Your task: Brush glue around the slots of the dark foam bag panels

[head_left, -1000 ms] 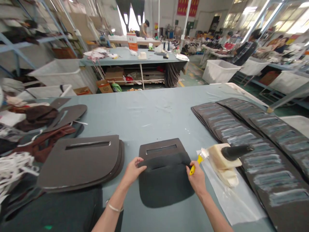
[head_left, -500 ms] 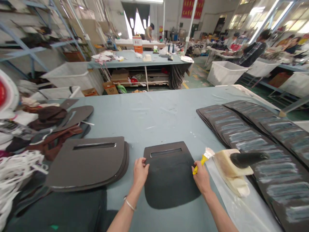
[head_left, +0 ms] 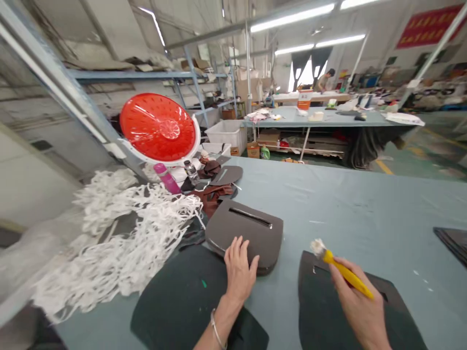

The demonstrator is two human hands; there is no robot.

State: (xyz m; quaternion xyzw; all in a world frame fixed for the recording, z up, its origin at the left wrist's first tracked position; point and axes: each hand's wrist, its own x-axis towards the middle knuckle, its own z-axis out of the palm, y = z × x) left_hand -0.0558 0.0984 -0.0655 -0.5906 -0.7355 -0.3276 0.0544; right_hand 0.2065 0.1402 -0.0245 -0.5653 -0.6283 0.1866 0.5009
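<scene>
Grey-brown, the slotted stack (head_left: 251,228) on the worktop (head_left: 350,204) has drawn my left hand (head_left: 241,274) away from the dark panel (head_left: 317,311); its fingers are spread over the stack's near edge, though I can't confirm contact. I judge that this shifts the work to the stack, leaving the panel without its left-side hold. My right hand (head_left: 365,311) pinches the yellow brush (head_left: 352,279) above the panel, bristles up and to the left. That hand masks part of the panel's slot, and my view cuts off the near end. At far right, I see only a corner of the dark sheets (head_left: 452,242).
</scene>
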